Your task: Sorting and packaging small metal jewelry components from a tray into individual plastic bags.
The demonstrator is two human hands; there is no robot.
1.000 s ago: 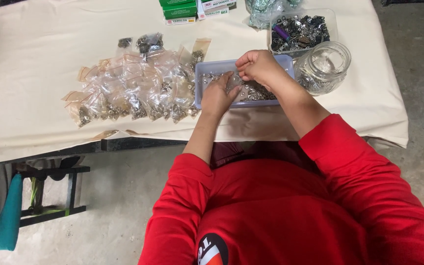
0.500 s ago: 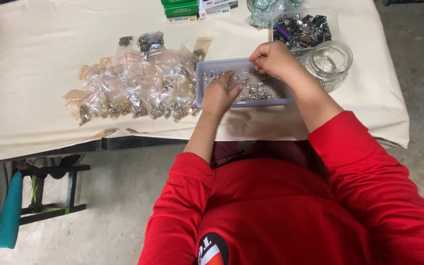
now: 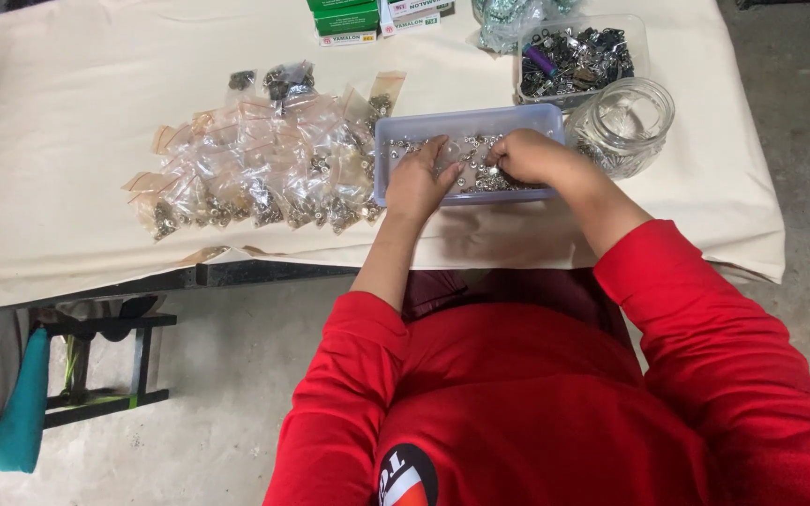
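Here both hands work inside the shallow lilac plastic tray (image 3: pixel 469 123) at the table's near edge, among the small silver metal fittings (image 3: pixel 480 178). The left hand (image 3: pixel 421 180) rests palm down, fingers loosely curled on the pieces; the right hand (image 3: pixel 527 156) is bunched, fingertips pinched together, though what they grip cannot be told. Filled clear bags (image 3: pixel 255 173) lie just left; a glass jar (image 3: pixel 623 123) stands right.

Tray (image 3: pixel 405 126) on table (image 3: pixel 67 131), bags (image 3: pixel 255 169) left, jar (image 3: pixel 622 122) right, box (image 3: pixel 635 37) behind.
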